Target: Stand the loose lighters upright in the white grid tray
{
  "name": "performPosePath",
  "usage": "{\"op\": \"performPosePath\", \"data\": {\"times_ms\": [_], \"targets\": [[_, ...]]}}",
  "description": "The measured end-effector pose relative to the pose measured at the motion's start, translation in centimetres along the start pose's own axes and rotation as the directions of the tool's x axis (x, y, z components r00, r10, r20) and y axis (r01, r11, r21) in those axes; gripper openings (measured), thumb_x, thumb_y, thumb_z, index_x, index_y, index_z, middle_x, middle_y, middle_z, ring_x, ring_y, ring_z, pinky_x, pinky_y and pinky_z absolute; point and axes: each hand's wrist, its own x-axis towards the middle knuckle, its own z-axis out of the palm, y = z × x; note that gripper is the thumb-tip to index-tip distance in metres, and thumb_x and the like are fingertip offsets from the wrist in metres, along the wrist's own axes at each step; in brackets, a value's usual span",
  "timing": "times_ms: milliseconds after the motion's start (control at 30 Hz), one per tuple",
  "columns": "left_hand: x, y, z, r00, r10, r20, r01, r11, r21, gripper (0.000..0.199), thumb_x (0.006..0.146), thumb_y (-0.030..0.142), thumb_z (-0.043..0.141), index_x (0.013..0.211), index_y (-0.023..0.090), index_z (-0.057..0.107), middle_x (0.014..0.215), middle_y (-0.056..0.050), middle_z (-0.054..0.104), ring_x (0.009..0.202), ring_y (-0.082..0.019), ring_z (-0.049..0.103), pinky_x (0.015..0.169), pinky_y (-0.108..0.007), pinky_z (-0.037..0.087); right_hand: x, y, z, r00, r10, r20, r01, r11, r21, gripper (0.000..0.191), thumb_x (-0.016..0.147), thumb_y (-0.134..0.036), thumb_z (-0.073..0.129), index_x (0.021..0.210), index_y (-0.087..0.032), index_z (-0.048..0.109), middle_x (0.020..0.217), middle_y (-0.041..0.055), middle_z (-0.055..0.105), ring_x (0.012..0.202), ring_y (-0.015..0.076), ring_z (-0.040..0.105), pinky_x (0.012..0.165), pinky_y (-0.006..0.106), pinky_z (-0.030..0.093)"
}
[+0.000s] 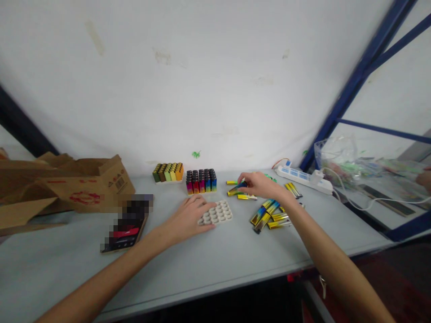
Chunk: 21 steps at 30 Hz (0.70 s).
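Note:
My left hand (195,216) grips the left side of a white tray (222,211) with rows of small holes. Its thumb is on the near side and its fingers lie over the far edge. Behind that tray stands a full block of upright lighters (201,181), pink to blue with black tops. My right hand (256,185) pinches a blue and yellow lighter (232,191), which is tilted just above other loose ones. A pile of shiny gold and blue lighters (266,213) lies on the table, nearer me than this hand.
At the back left is another tray of green to orange lighters (168,172). An open cardboard box (84,188) and a partly pixelated phone (129,224) lie left. A white power strip (305,177) with a cable sits right, beside a blue metal frame (350,85) and plastic bags (336,154).

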Motion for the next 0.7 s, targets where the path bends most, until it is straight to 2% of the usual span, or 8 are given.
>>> {"op": "performPosePath", "data": {"times_ms": [100, 200, 333, 400, 500, 567, 633, 700], "targets": [[-0.3, -0.2, 0.4, 1.000, -0.018, -0.018, 0.016, 0.995, -0.093, 0.060, 0.086, 0.051, 0.076, 0.138, 0.027, 0.060, 0.126, -0.010, 0.063, 0.120, -0.030, 0.058, 0.108, -0.047, 0.047, 2.0, -0.2, 0.4, 0.993, -0.015, -0.119, 0.054, 0.941, 0.334, 0.029, 0.085, -0.045, 0.075, 0.098, -0.019, 0.071, 0.072, -0.0016, 0.063, 0.067, 0.0149, 0.056, 0.063, 0.027, 0.043], [-1.1, -0.2, 0.5, 0.998, -0.061, -0.008, 0.059, 0.983, -0.173, 0.069, 0.084, 0.050, 0.077, 0.145, 0.026, 0.053, 0.141, -0.012, 0.054, 0.128, -0.029, 0.056, 0.113, -0.045, 0.047, 2.9, -0.6, 2.2, 0.983, 0.032, -0.181, 0.093, 0.764, 0.639, 0.036, 0.082, -0.051, 0.077, 0.094, -0.018, 0.070, 0.078, -0.0006, 0.063, 0.072, 0.0148, 0.058, 0.068, 0.028, 0.048], [-2.0, -0.5, -0.1, 0.996, -0.084, 0.014, 0.085, 0.977, -0.194, 0.083, 0.082, 0.051, 0.078, 0.152, 0.024, 0.043, 0.150, -0.014, 0.047, 0.139, -0.030, 0.050, 0.120, -0.046, 0.041, 2.3, -1.5, 4.6, 0.984, 0.123, -0.125, 0.057, 0.448, 0.892, 0.041, 0.081, -0.057, 0.077, 0.094, -0.021, 0.062, 0.096, 0.0051, 0.070, 0.086, 0.0190, 0.066, 0.084, 0.036, 0.055], [-2.1, -0.8, -0.4, 0.995, -0.098, 0.033, 0.103, 0.980, -0.172, 0.085, 0.081, 0.054, 0.078, 0.152, 0.023, 0.044, 0.150, -0.014, 0.050, 0.139, -0.032, 0.050, 0.120, -0.047, 0.041, 1.8, -1.9, 5.2, 0.986, 0.157, -0.064, 0.004, 0.360, 0.933, 0.045, 0.080, -0.059, 0.077, 0.098, -0.023, 0.058, 0.096, 0.0059, 0.071, 0.086, 0.0206, 0.067, 0.084, 0.039, 0.056], [-1.9, -1.1, -0.6, 0.993, -0.117, 0.032, 0.120, 0.984, -0.133, 0.084, 0.077, 0.061, 0.079, 0.146, 0.021, 0.052, 0.144, -0.015, 0.057, 0.135, -0.033, 0.054, 0.118, -0.048, 0.042, 1.4, -2.5, 5.6, 0.985, 0.169, -0.018, -0.036, 0.312, 0.949, 0.047, 0.079, -0.060, 0.077, 0.104, -0.025, 0.057, 0.078, -0.0015, 0.061, 0.071, 0.0160, 0.061, 0.078, 0.036, 0.057], [-1.7, -1.2, -0.5, 0.992, -0.125, 0.011, 0.126, 0.986, -0.111, 0.082, 0.073, 0.065, 0.081, 0.138, 0.021, 0.058, 0.138, -0.014, 0.060, 0.130, -0.033, 0.056, 0.116, -0.048, 0.043, 1.5, -2.8, 5.9, 0.985, 0.169, -0.028, -0.025, 0.308, 0.951, 0.045, 0.082, -0.061, 0.074, 0.104, -0.025, 0.057, 0.068, -0.0072, 0.046, 0.058, 0.0108, 0.049, 0.065, 0.028, 0.053], [-1.6, -1.2, -0.5, 0.990, -0.139, -0.007, 0.138, 0.985, -0.102, 0.075, 0.071, 0.067, 0.080, 0.128, 0.021, 0.063, 0.130, -0.013, 0.064, 0.124, -0.033, 0.060, 0.112, -0.047, 0.046, 1.6, -3.0, 6.4, 0.977, 0.204, -0.060, -0.016, 0.351, 0.936, 0.043, 0.084, -0.064, 0.069, 0.097, -0.025, 0.056, 0.063, -0.0099, 0.034, 0.049, 0.0079, 0.033, 0.049, 0.020, 0.040], [-1.4, -1.3, -0.4, 0.988, -0.152, -0.021, 0.149, 0.983, -0.110, 0.068, 0.072, 0.066, 0.081, 0.120, 0.020, 0.066, 0.122, -0.011, 0.065, 0.117, -0.031, 0.062, 0.107, -0.045, 0.050, 1.7, -3.0, 6.9, 0.957, 0.266, -0.116, -0.010, 0.430, 0.903, 0.047, 0.083, -0.068, 0.067, 0.087, -0.024, 0.052, 0.060, -0.0102, 0.029, 0.046, 0.0072, 0.024, 0.042, 0.019, 0.025]]}}
